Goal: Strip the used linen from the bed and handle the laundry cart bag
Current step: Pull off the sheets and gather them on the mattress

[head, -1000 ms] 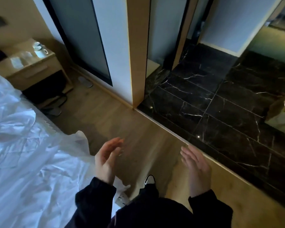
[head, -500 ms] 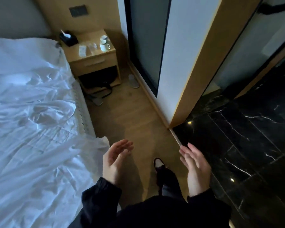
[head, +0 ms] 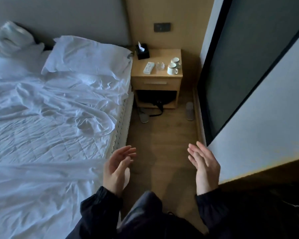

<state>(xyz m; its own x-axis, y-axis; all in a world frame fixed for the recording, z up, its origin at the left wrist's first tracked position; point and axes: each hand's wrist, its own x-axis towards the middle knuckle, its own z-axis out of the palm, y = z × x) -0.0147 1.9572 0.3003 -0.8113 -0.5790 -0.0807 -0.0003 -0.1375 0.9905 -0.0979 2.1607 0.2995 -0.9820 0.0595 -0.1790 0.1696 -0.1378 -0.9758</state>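
A bed fills the left side, covered in a crumpled white sheet (head: 47, 128). A white pillow (head: 86, 56) lies at its head by the right edge, and a second pillow (head: 12, 37) sits at the far left. The mattress side (head: 123, 121) is exposed along the aisle. My left hand (head: 116, 167) hovers just off the bed's near right edge, fingers relaxed and empty. My right hand (head: 204, 165) is raised over the wooden floor, palm inward, also empty. No laundry cart or bag is in view.
A wooden nightstand (head: 156, 78) stands at the bed's head with a black tissue box (head: 142, 51), a remote (head: 148, 67) and white cups (head: 173, 66). Slippers (head: 189, 110) and a black strap lie on the narrow floor aisle (head: 162, 138). A wall with a dark panel (head: 248, 66) bounds the right.
My view has swung left from the dark marble floor toward the head of the bed. Both hands stay raised and empty in front of me.
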